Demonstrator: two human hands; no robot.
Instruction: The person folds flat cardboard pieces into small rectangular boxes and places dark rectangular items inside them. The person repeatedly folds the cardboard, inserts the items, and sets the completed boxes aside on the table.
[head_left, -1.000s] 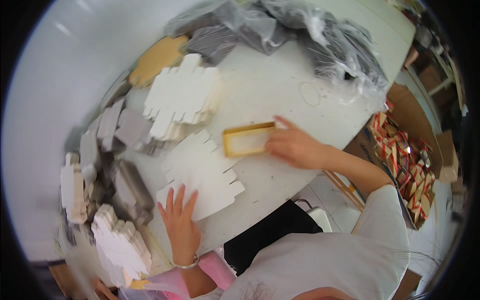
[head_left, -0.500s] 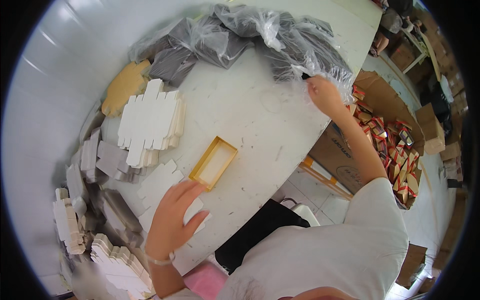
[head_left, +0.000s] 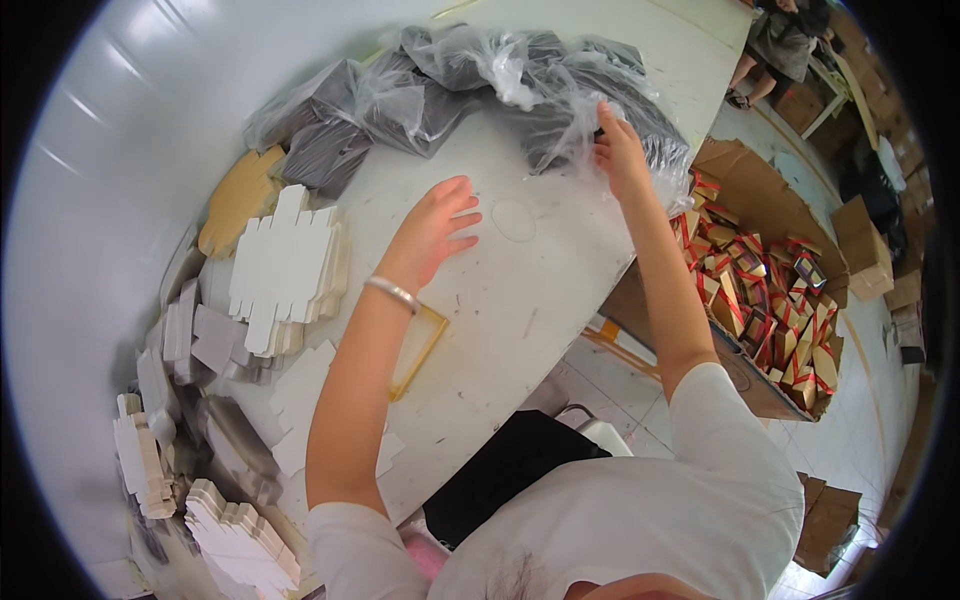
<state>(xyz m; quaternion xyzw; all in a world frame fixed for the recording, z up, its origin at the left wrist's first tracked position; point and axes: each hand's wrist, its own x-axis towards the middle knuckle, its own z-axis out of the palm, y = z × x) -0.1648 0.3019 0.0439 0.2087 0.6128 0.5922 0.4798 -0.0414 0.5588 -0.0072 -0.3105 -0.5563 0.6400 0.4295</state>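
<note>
My left hand (head_left: 436,228) hangs over the table with its fingers spread and nothing in them. A silver bracelet (head_left: 392,293) circles its wrist. Beneath that forearm lies a shallow gold open box (head_left: 421,359), partly covered by the arm. My right hand (head_left: 624,160) is at the right end of the clear plastic bags (head_left: 555,85), which hold dark grey contents. Its fingers are closed around a small black thing, mostly hidden, whose kind I cannot make out.
Stacked flat white box blanks (head_left: 283,262) and a tan board piece (head_left: 235,200) lie at the left, with more blanks below. A large carton (head_left: 745,375) full of gold boxes with red ribbon stands right of the table. A person (head_left: 782,45) sits at the far right.
My left hand has moved up and away from the gold box toward the bags. My right hand has shifted slightly up and left, still at the bags.
</note>
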